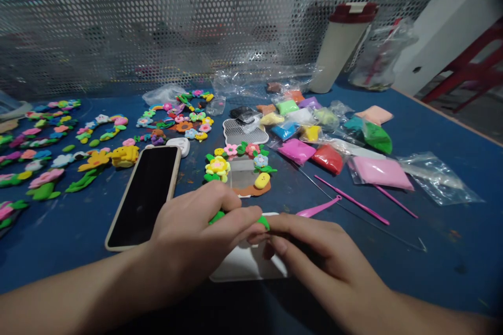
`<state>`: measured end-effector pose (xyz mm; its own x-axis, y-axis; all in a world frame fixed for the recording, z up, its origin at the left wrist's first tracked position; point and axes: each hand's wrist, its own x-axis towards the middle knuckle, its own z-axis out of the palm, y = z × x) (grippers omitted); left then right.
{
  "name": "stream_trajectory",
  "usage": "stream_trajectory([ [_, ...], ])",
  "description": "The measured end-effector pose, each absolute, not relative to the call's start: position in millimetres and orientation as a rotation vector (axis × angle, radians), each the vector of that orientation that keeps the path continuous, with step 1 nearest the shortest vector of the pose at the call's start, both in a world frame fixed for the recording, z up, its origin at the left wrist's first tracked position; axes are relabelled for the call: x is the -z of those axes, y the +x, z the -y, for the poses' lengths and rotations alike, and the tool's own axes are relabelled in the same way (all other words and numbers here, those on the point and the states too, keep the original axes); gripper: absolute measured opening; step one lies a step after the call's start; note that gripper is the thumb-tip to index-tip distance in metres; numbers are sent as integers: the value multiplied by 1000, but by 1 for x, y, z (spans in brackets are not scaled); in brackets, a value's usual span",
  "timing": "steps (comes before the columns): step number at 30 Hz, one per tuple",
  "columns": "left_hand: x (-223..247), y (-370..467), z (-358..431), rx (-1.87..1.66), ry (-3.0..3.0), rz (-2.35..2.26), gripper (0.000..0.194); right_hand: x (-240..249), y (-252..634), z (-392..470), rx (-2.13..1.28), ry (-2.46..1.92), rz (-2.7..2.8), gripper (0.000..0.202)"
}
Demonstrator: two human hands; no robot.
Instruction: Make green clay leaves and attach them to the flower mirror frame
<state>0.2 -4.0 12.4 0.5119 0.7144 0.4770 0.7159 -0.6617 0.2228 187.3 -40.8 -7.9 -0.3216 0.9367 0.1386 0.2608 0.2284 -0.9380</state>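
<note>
My left hand (pixel 214 220) is closed around a piece of green clay (pixel 263 222), whose pointed end sticks out past the fingers. At that end, the fingertips of my right hand (pixel 314 243) are bent together and touch the clay. Both hands are over a white board (pixel 247 268), which they partly cover. Just beyond them lies a rounded frame decorated with clay flowers and leaves (pixel 217 166) and a yellow clay shape (pixel 262 181). My left wrist passes close to a phone (pixel 143 196) with a dark screen.
Bags of coloured clay (pixel 296 151) are heaped at the back right, with a pink crochet hook (pixel 351 200) and thin wire (pixel 361 214) in front. Decorated clay pieces (pixel 45 178) cover the left side. A tumbler (pixel 341 47) stands by the perforated metal panel (pixel 157 26).
</note>
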Motion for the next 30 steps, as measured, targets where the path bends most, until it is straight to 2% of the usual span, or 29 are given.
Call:
stream_trajectory([
  [6,-11,-1,4,876,-2694,958,32,10,189,39,-1111,-1221,1751,16],
  [12,-12,2,0,976,-2751,1074,37,7,190,38,-961,-1240,1763,16],
  [15,-10,4,0,1029,-2795,1097,28,8,191,38,-947,-1256,1767,16],
  [21,-7,5,5,938,-2738,1154,29,9,191,39,-940,-1267,1824,14],
  [25,-8,3,5,822,-2721,1031,29,10,194,38,-786,-1243,1914,8],
  [30,-9,2,5,894,-2705,1009,29,10,196,37,-690,-1247,1932,9],
])
